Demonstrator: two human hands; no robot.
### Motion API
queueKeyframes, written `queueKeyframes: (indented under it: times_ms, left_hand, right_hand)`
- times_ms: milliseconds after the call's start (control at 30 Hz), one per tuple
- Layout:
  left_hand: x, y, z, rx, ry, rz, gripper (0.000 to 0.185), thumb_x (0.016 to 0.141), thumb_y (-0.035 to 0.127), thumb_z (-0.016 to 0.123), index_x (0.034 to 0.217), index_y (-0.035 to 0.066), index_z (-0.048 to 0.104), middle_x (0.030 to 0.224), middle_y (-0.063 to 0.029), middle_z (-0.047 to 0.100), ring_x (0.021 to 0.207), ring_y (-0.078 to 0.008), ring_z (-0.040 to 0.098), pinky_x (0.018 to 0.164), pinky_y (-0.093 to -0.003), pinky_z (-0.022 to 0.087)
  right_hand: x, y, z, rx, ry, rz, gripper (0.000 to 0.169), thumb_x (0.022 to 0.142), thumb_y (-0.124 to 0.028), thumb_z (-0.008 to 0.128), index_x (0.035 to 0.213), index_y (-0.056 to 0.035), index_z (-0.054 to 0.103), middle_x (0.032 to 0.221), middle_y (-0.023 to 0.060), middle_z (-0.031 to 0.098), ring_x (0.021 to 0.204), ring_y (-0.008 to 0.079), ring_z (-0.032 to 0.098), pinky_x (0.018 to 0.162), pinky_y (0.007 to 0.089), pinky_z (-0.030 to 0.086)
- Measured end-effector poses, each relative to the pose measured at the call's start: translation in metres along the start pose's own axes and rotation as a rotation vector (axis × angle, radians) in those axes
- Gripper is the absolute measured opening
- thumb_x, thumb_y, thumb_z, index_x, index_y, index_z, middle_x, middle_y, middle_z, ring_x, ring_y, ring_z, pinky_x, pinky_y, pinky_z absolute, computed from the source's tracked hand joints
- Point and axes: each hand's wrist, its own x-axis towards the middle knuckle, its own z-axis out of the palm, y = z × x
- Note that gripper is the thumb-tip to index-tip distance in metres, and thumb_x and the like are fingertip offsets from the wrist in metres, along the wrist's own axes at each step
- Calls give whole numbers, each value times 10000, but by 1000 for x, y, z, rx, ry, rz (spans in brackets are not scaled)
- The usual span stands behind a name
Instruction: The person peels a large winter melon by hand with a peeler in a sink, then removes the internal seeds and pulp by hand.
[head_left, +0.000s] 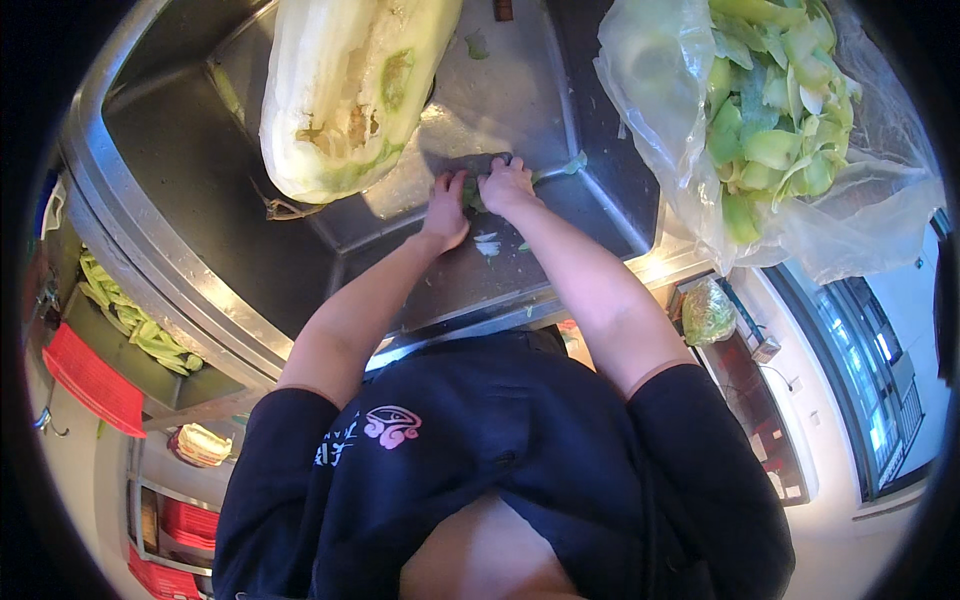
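Note:
Both hands reach down into a stainless steel sink (510, 82). Between them lie green peel scraps (473, 196), low in the basin near its front wall. My left hand (448, 210) is at the left of the scraps, fingers bent against them. On their right side, my right hand (508, 186) has its fingers curled over a dark patch; whether either hand grips anything cannot be told. A large peeled winter melon (337, 97), with a hollowed, torn patch near its lower end, rests in the sink to the left, apart from my hands.
A clear plastic bag (660, 82) full of green peels (772, 150) lies at the sink's right. A dried stem (289, 210) is below the melon. Down left are green vegetables (135, 315) in another basin and a red basket (94, 382). A bagged cabbage-like vegetable (709, 313) is at lower right.

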Motion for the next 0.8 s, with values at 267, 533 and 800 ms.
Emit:
queueKeyframes:
  times_ms: [267,533,800]
  left_hand:
    - [6,20,-5,-1163,-152,-488,634,821,90,638,1384,58,348,1283,-174,478,1192,-281,473,1025,-374,393]
    - [-59,188,-132,-362,581,585,636,839,62,623,1392,11,312,1358,-180,339,1290,-335,327,1078,-422,295]
    - [-3,392,-162,-348,592,1195,590,716,-3,606,1285,46,457,1330,-191,395,1287,-405,317,1043,-523,288]
  right_hand:
    - [15,-24,53,1027,-47,242,340,897,-282,539,1029,5,663,1012,242,665,942,328,657,801,435,508]
    - [-183,-35,-102,1344,528,-706,204,956,-153,534,1112,-22,515,963,58,550,859,135,532,767,264,452]
    - [-266,64,-266,854,1342,-765,358,966,-174,539,1268,-4,449,1210,110,511,1094,154,494,910,286,427]
